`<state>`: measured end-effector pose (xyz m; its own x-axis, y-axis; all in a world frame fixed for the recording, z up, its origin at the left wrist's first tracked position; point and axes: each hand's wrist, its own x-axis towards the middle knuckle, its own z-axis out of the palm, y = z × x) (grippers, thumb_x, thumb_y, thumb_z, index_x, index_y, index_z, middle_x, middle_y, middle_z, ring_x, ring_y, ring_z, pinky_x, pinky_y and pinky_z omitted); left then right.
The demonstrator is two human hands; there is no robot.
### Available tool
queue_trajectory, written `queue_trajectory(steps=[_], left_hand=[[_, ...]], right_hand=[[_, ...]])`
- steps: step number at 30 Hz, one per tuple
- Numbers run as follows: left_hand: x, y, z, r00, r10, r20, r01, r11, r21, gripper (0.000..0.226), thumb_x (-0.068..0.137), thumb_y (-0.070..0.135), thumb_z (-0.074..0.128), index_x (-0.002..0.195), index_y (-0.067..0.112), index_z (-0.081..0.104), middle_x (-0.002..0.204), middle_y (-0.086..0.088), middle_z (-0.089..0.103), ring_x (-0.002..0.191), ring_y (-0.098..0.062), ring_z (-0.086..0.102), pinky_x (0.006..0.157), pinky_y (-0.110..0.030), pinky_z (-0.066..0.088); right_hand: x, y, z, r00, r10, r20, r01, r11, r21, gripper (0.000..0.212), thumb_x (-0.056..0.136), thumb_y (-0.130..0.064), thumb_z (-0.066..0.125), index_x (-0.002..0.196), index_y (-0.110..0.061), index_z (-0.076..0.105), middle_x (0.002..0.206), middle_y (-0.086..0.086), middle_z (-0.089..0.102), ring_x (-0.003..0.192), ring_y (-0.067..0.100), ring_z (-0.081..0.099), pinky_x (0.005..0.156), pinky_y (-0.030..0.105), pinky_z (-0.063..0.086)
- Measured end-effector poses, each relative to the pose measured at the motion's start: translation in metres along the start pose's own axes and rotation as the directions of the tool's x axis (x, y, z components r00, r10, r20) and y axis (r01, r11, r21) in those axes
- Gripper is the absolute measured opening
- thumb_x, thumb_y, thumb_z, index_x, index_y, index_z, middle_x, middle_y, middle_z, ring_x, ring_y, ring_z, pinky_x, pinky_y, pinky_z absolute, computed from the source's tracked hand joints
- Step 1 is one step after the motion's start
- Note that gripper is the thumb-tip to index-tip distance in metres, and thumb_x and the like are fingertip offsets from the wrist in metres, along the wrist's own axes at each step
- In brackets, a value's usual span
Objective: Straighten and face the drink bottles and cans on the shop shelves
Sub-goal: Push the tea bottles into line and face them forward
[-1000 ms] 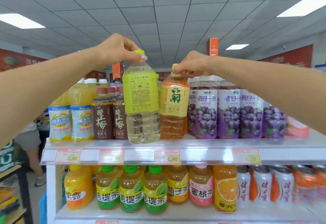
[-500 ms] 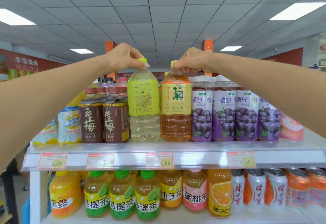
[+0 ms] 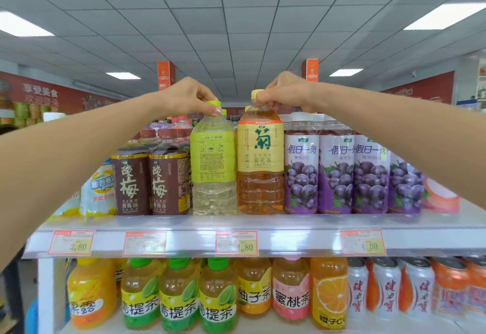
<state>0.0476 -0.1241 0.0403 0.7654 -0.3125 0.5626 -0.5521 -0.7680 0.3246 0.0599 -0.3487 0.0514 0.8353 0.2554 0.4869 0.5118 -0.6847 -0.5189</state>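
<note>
On the top shelf (image 3: 263, 225) two tall tea bottles stand side by side at the front edge. The pale green-label bottle (image 3: 213, 165) shows its back label of small print; my left hand (image 3: 189, 95) pinches its green cap from above. The amber chrysanthemum tea bottle (image 3: 260, 165) faces forward with its big green character; my right hand (image 3: 285, 93) grips its yellow cap. Both bottles stand upright on the shelf.
Two brown plum-drink bottles (image 3: 150, 181) stand left of the pair, purple grape-drink bottles (image 3: 336, 175) to the right. The lower shelf holds green, orange and pink tea bottles (image 3: 218, 297) and red-and-white cans (image 3: 386, 289). Price tags (image 3: 236, 243) line the shelf rail.
The green-label bottle, held raised and forward a second ago, now stands on the shelf beside the amber bottle. The view has shifted to the right and closer.
</note>
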Motion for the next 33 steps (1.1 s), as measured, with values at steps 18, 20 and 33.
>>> queue_trajectory(steps=[18,20,33], left_hand=[[-0.090,0.009,0.137,0.879,0.379,-0.289,-0.137,0.781,0.609,0.131,0.047,0.083,0.055,0.140,-0.004,0.024,0.149,-0.023,0.022,0.139,-0.036,0.016,0.113,-0.051,0.004],[-0.091,0.011,0.149,0.884,0.353,-0.306,-0.082,0.762,0.643,0.134,0.042,0.079,0.064,0.139,-0.006,0.025,0.148,-0.025,0.024,0.138,-0.038,0.020,0.111,-0.054,0.008],[-0.090,0.003,0.151,0.881,0.350,-0.319,-0.077,0.770,0.633,0.114,0.055,0.076,0.056,0.137,0.002,0.033,0.146,-0.019,0.033,0.139,-0.032,0.019,0.112,-0.052,0.010]], right_hand=[[-0.007,-0.003,0.001,0.998,-0.046,-0.035,0.045,0.999,-0.021,0.027,0.076,-0.027,0.068,0.055,-0.014,0.057,0.060,-0.001,0.050,0.060,0.011,0.044,0.060,0.024,0.034],[-0.007,-0.004,0.004,0.998,-0.045,-0.045,0.045,0.999,-0.013,0.026,0.075,-0.025,0.069,0.056,-0.013,0.056,0.058,0.000,0.049,0.057,0.011,0.043,0.059,0.024,0.034],[-0.009,0.003,0.006,0.998,-0.050,0.042,0.054,0.994,-0.092,0.025,0.079,-0.024,0.066,0.059,-0.011,0.058,0.063,0.001,0.056,0.060,0.010,0.051,0.058,0.018,0.041]])
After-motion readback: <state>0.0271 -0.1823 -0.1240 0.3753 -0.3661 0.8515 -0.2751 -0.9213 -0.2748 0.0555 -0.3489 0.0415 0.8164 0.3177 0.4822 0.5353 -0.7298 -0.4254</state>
